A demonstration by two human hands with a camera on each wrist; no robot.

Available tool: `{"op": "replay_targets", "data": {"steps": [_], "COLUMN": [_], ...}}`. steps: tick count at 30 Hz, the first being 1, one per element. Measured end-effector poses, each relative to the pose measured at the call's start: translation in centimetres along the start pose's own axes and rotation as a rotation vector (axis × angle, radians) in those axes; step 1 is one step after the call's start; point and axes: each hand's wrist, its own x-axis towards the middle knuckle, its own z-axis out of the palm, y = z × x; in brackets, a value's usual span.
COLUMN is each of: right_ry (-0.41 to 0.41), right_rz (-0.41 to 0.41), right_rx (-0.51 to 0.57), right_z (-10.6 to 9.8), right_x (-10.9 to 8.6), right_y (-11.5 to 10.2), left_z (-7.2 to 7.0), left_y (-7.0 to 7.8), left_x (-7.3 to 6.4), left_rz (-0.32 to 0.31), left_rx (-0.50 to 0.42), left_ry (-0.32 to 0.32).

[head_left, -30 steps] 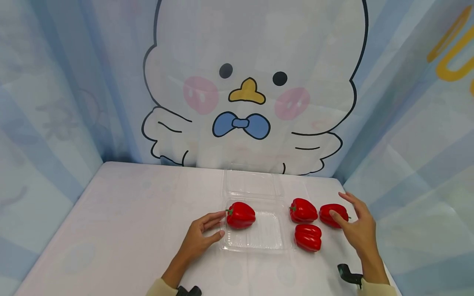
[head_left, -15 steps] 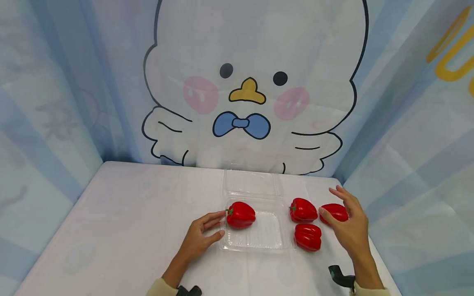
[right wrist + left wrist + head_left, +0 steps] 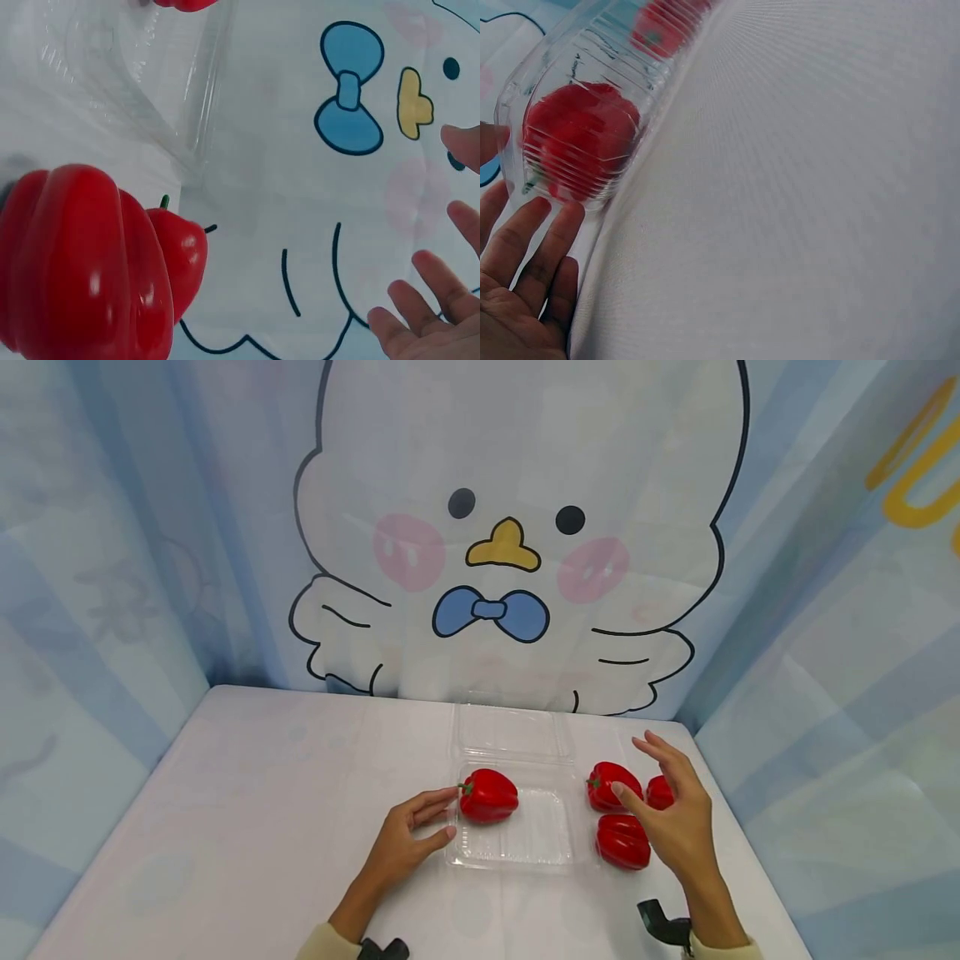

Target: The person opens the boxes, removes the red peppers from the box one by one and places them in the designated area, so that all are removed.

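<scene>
A clear plastic clamshell container [image 3: 543, 839] lies with its lid folded back. Inside its left part sits a red bell pepper [image 3: 489, 796], green stem to the left. My left hand [image 3: 401, 843] rests at the container's left edge, its fingertips against the clear wall in the left wrist view. Right of the container is a group of red bell peppers: one at the back left [image 3: 604, 783], one in front [image 3: 624, 843] and one at the right [image 3: 660, 792], partly hidden. Over this group hovers my right hand [image 3: 682, 827], thumb and fingers spread, nothing between them.
The container's transparent lid [image 3: 513, 732] lies toward the table's back edge. Behind the white-covered table [image 3: 285, 827] hangs a curtain [image 3: 510, 664] with a cartoon bird, and more curtain closes both sides. A dark camera mount [image 3: 663, 925] sticks out from the right wrist.
My right hand has moved left from the rightmost pepper, now overlapping the pepper group's middle and covering part of the right one. The left hand, container and peppers stay put.
</scene>
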Motion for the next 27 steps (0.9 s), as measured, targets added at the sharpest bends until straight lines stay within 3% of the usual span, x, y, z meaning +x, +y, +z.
{"op": "replay_targets", "data": {"steps": [27], "right_ry": [-0.132], "right_rz": [-0.057], "right_rx": [0.214], "right_z": [6.2], "right_x": [-1.4], "right_y": [-2.8], "left_z": [-0.2], "left_y": [0.0], "left_x": [-0.1], "left_rz": [0.007], "left_rx": [-0.020], "left_ry": [-0.009]}}
